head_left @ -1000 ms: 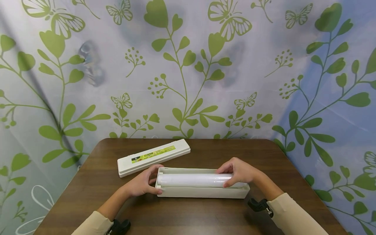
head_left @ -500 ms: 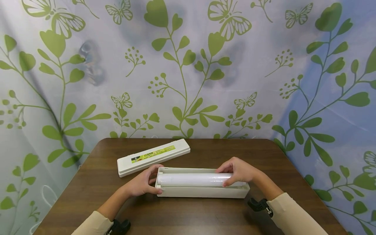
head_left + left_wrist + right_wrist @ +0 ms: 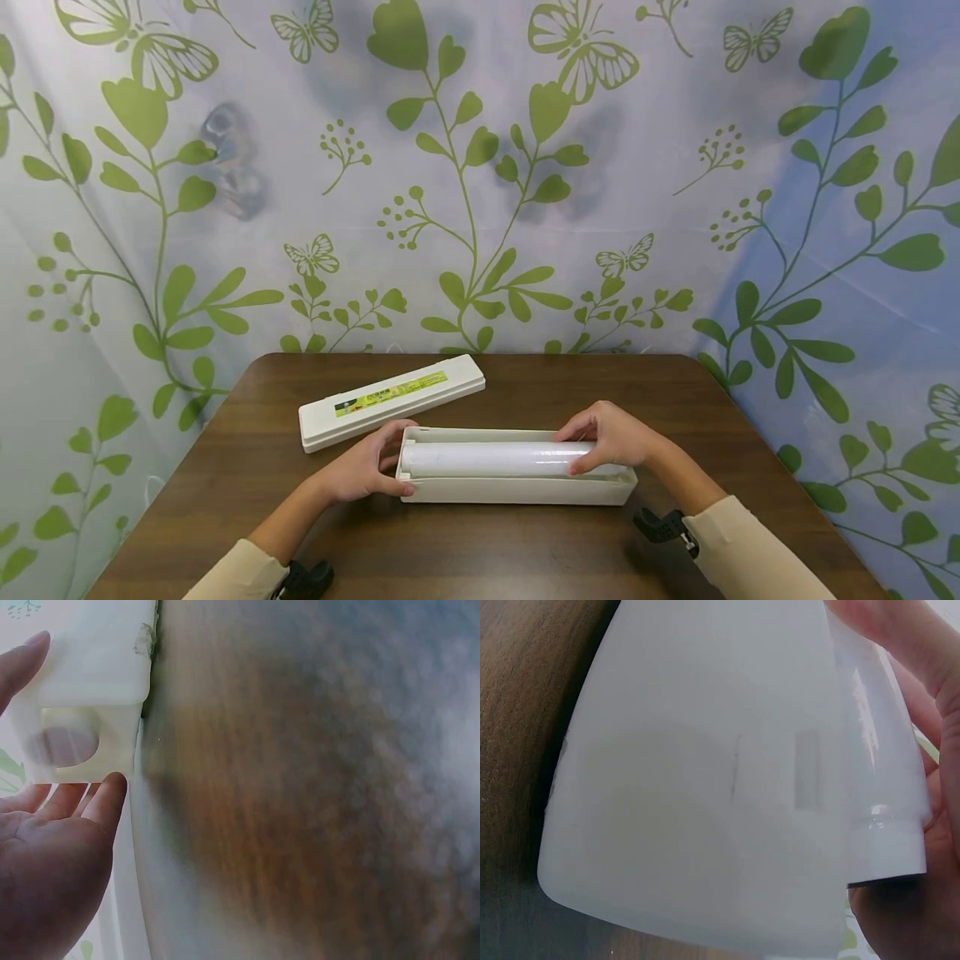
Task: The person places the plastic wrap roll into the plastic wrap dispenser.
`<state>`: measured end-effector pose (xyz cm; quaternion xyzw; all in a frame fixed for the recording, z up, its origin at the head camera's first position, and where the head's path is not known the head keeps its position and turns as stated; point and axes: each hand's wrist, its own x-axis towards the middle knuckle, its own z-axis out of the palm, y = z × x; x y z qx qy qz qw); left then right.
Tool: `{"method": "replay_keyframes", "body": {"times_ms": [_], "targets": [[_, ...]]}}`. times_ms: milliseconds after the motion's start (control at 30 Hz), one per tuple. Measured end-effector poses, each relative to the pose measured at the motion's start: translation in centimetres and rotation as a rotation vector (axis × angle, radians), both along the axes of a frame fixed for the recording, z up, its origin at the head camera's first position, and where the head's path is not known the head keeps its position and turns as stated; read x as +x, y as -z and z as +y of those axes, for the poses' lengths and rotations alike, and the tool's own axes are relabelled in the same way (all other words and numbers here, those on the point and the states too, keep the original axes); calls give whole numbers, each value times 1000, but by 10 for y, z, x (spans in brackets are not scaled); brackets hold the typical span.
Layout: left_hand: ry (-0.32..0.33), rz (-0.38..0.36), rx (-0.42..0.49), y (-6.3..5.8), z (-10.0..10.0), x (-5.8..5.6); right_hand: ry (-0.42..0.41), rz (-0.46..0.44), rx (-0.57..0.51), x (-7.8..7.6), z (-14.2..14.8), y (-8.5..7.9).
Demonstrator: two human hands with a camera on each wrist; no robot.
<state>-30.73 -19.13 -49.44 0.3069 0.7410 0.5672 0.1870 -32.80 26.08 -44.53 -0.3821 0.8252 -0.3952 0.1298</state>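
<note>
A long white plastic box (image 3: pixel 517 492) without its cover lies lengthwise on the table. Inside it is a white, glossy roll (image 3: pixel 487 459), seemingly cling film. My left hand (image 3: pixel 367 465) grips the box's left end, thumb at the front corner and fingers at the back. In the left wrist view a round opening (image 3: pixel 71 744) shows in that end wall. My right hand (image 3: pixel 611 440) holds the roll near its right end, thumb in front and fingers behind. The right wrist view shows the roll's end (image 3: pixel 889 851) standing above the box wall (image 3: pixel 690 787).
Behind the box, to the left, a white lid (image 3: pixel 393 400) with a yellow-green label lies at a slant on the brown wooden table (image 3: pixel 525 550). A curtain (image 3: pixel 480 167) printed with leaves and butterflies hangs behind the table.
Both hands, the box and the roll stay where they were. Only the curtain at the left has shifted its folds.
</note>
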Motion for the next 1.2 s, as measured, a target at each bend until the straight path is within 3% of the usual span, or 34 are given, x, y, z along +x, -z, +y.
{"method": "replay_keyframes", "body": {"times_ms": [500, 767, 1200], "targets": [[6, 9, 5, 3, -1, -1, 111, 66, 67, 8, 0, 2], [0, 17, 0, 1, 0, 1, 93, 143, 46, 9, 2, 8], [-10, 23, -3, 1, 3, 8, 129, 81, 40, 14, 4, 11]]}}
